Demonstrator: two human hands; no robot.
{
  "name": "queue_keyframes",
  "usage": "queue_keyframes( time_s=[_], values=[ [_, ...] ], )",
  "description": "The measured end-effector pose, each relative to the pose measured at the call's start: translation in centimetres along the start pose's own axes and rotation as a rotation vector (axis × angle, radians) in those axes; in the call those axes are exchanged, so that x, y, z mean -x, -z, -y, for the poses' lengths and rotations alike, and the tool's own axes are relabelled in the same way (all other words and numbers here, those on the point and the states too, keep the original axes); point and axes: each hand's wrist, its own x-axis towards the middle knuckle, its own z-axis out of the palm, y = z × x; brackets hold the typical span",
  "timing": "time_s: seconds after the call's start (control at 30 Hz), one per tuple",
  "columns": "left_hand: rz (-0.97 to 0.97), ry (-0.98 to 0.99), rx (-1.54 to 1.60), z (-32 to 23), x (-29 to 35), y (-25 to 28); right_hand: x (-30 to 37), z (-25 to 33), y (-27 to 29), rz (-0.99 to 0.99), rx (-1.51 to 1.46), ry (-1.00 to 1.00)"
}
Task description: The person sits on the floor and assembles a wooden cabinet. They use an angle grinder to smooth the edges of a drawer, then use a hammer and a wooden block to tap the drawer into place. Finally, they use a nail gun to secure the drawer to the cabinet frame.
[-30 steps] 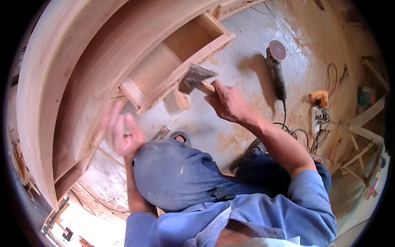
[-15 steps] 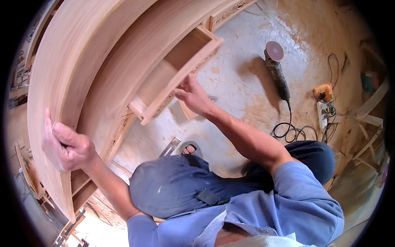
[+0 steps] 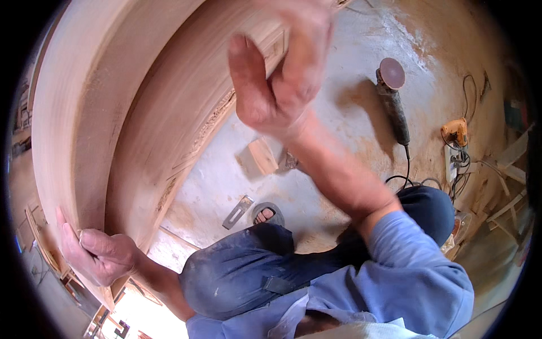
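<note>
Fingers [image 3: 305,51] on the right hand [image 3: 282,96] are pretty blurry, thumb [image 3: 249,65] spread well away from them, tips running out past the top of the view. The left hand [image 3: 107,257] has its fingers curled at the near end of the curved wooden furniture [image 3: 90,124]; we can't tell if they're pinching it. That piece sweeps up our left, cut off at the top, carved edge [image 3: 213,120] partly covered by the right hand. Below lies a wood block [image 3: 262,156], beside something dark [image 3: 291,160] half hidden by the forearm [image 3: 341,164] (your guess is as good as ours). A slotted metal tool [image 3: 238,212] sits near the foot [image 3: 263,216]. Farther right: disc sander [image 3: 395,110], orange tool [image 3: 454,131]. Any lettering's too small for us to read.
</note>
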Motion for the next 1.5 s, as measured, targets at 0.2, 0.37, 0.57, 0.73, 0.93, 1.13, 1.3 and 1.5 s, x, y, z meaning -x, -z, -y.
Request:
queue_keyframes(
  time_s=[0.2, 0.37, 0.57, 0.73, 0.93, 1.13, 1.3, 1.5],
  values=[
    [0.006, 0.005, 0.001, -0.3, 0.6, -0.6, -1.7, -5.2, -3.4, 0.535, 0.317, -0.05],
    [0.063, -0.046, 0.068, 2.0, 0.3, 0.2, -3.8, -3.7, -4.0, 0.425, 0.267, 0.009],
    [0.106, 0.02, 0.044, 4.4, -4.0, -2.7, -12.6, -1.2, -9.3, 0.124, 0.154, 0.158],
    [0.222, 0.063, -0.069, 10.4, -8.7, -5.7, -17.3, 2.1, -13.4, -0.204, -0.025, 0.163],
    [0.417, 0.303, -0.211, 14.2, -12.1, -9.0, -6.2, 7.9, -8.7, 0.153, -0.258, -0.133],
    [0.545, 0.426, -0.203, 14.4, -15.7, -10.4, 16.4, 3.2, 0.3, 0.578, -0.28, -1.048],
    [0.669, 0.403, -0.122, 15.9, -16.0, -11.8, 19.9, 0.7, 5.0, 0.569, -0.249, -1.278],
    [0.695, 0.399, -0.169, 16.9, -15.7, -12.0, 20.5, -2.3, 9.1, 0.623, -0.151, -1.305]
  ],
)
